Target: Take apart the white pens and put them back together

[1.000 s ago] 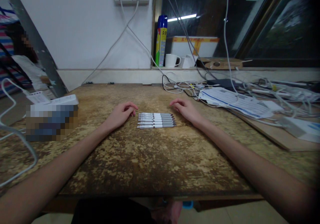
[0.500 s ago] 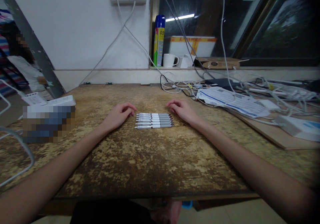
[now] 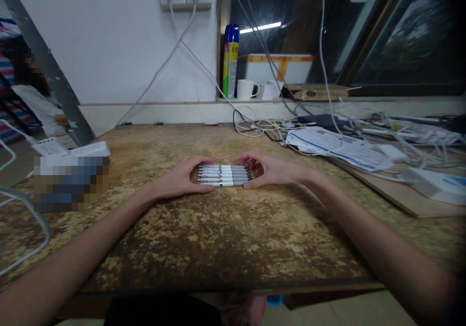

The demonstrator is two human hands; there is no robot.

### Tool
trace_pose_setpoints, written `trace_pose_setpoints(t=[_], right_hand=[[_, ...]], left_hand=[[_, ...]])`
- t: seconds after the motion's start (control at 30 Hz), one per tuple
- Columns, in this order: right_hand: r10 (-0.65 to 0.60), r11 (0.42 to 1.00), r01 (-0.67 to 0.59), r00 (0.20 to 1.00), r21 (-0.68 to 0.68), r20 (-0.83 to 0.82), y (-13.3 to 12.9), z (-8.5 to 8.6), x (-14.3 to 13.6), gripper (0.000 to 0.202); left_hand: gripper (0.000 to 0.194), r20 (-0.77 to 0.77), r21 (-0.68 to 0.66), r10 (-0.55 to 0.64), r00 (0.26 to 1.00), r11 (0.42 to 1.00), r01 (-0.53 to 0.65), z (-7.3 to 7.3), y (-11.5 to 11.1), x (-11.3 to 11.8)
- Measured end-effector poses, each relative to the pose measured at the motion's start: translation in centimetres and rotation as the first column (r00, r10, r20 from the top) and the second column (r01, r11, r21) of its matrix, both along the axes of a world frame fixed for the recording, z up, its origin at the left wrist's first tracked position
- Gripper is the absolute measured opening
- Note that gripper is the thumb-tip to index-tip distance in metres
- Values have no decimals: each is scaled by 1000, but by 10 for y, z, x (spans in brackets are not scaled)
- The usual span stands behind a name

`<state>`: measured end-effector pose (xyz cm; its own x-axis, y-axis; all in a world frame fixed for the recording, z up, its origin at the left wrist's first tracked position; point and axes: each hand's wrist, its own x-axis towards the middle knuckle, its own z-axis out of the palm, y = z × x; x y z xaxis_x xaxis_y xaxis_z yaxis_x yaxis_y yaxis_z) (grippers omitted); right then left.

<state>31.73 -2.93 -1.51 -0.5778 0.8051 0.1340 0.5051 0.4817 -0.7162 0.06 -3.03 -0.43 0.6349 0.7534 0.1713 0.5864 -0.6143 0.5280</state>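
Observation:
Several white-and-grey pens (image 3: 226,174) lie side by side in a tight row on the worn wooden table (image 3: 218,238), their dark tips pointing right. Around the row's left end curls my left hand (image 3: 178,177), thumb along the nearest pen and fingers at the far side. My right hand (image 3: 274,170) clasps the tip end the same way, its thumb at the near edge and its fingers behind the farthest pen. Between the two hands the middle of the row stays visible.
Tangled cables (image 3: 255,127), a printed sheet (image 3: 327,144) and a white box-shaped device (image 3: 437,183) lie to the right. A power strip (image 3: 91,149) is at the left. A spray can (image 3: 230,64) and a mug (image 3: 246,89) stand on the sill. Another person (image 3: 34,93) is at far left.
Both hands have moved in from beside the pens and closed around the two ends of the row, thumbs on the near side. The pens lie in about the same place.

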Motion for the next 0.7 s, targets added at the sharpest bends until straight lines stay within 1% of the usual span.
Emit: trace_pose_setpoints(t=[0.13,0.27,0.4,0.5,0.57,0.7], right_hand=[[2,1000,-2,1000,15,1,6,0,-1,62],[-40,996,45,997,73,-70,15,-4,-2,54],[-96,986,106,992,127,-80,25,-12,-4,54],[-167,965,178,983,194,-73,32,-17,-6,52],[-204,947,214,977,239,-68,36,-19,-8,50],[-218,934,225,974,278,-57,38,-20,-8,47]], left_hand=[[70,9,26,-3,1000,1000,2,-4,11,0],[70,10,60,8,1000,998,-9,-8,25,4],[66,28,67,23,999,997,-25,-9,37,9],[64,56,36,38,998,999,-40,-8,45,13],[65,57,25,36,998,999,-38,-8,50,14],[70,14,42,23,1000,999,-24,-9,58,15]])
